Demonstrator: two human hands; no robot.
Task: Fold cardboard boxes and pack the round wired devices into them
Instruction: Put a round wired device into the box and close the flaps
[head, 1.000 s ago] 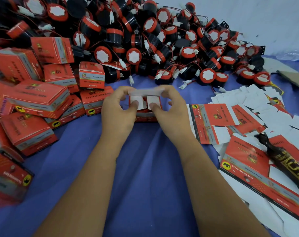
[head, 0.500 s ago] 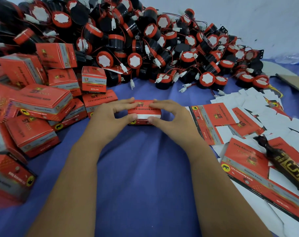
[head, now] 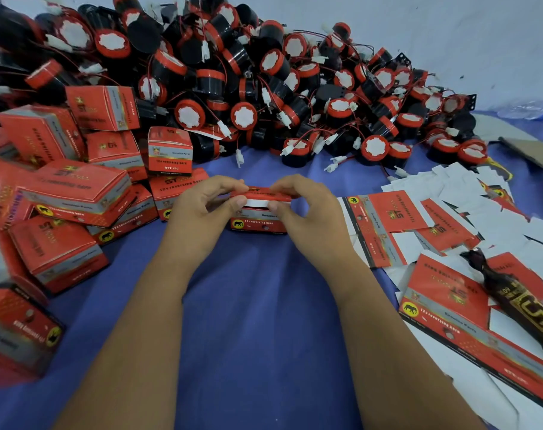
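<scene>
A small red cardboard box (head: 259, 223) stands on the blue cloth (head: 257, 321) at the middle. My left hand (head: 201, 215) grips its left end and my right hand (head: 307, 215) grips its right end. Thumbs and fingers pinch the red lid, whose white tuck flap (head: 257, 202) shows above the box front. What is inside the box is hidden. Behind it lies a big heap of round black-and-red wired devices (head: 242, 88) with white connectors.
Several closed red boxes (head: 74, 193) are piled at the left. Flat unfolded box blanks (head: 385, 221) and white card pieces (head: 496, 197) cover the right side. A dark wrapped packet (head: 518, 299) lies on a blank at the right edge.
The box's top flaps stood open between my fingers a second ago. The lid has since come down over them, and both hands now pinch its white tuck flap at the front.
</scene>
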